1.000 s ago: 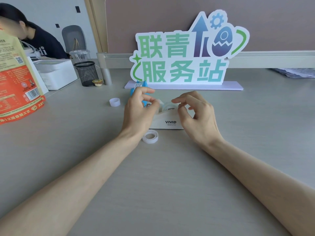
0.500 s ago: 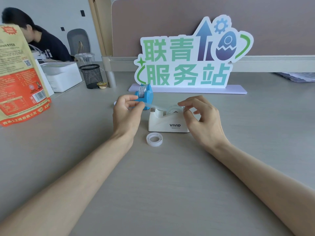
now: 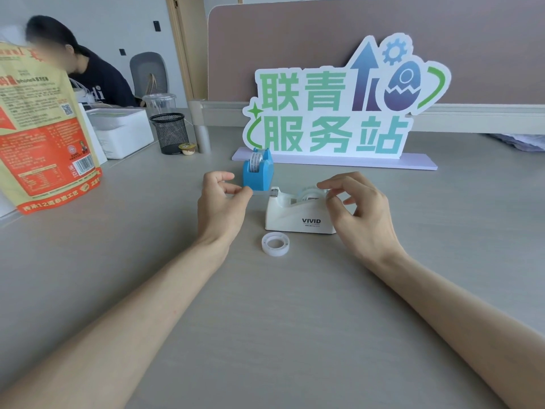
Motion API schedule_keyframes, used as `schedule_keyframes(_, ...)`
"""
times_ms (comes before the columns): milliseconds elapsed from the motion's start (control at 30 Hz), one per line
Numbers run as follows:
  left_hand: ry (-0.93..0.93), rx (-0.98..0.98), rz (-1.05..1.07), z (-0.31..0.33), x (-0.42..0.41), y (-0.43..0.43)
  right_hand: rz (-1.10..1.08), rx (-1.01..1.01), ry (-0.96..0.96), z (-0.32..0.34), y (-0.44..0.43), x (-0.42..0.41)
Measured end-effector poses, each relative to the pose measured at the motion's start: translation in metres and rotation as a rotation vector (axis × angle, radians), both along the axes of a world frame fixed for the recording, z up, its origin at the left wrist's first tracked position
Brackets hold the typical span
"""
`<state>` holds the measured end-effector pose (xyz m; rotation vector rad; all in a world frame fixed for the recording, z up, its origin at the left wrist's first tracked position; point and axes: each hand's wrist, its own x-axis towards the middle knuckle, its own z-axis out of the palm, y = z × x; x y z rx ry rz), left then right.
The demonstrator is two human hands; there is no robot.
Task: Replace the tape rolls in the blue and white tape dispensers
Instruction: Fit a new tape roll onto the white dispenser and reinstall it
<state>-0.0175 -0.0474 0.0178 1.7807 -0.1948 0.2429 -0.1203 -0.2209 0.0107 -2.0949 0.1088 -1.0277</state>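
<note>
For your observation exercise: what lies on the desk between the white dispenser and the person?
In the head view, a loose tape roll lies flat just before the white dispenser.

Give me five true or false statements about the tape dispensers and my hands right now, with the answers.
1. The white dispenser has a tape roll seated in it. True.
2. The blue dispenser is empty. False: it holds a roll.
3. The left hand pinches the tape end pulled past the white dispenser's cutter. True.
4. The loose ring lies behind the blue dispenser. False: it lies on the desk in front of the white one.
5. The right hand is lifting the white dispenser off the desk. False: it stands on the desk; fingers are at the roll.
</note>
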Motion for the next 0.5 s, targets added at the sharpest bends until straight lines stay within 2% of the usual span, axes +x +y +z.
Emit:
schedule_keyframes(167, -0.046, 0.218, -0.057, -0.0038, -0.0018, 0.0020, 0.002, -0.011, 0.013, -0.0006, -0.0008, 0.0004)
schedule_keyframes(500, 0.033, 0.309, -0.175, -0.0048, -0.0028, -0.0001, 0.008, -0.012, 0.034, -0.0001, -0.0001, -0.0005)
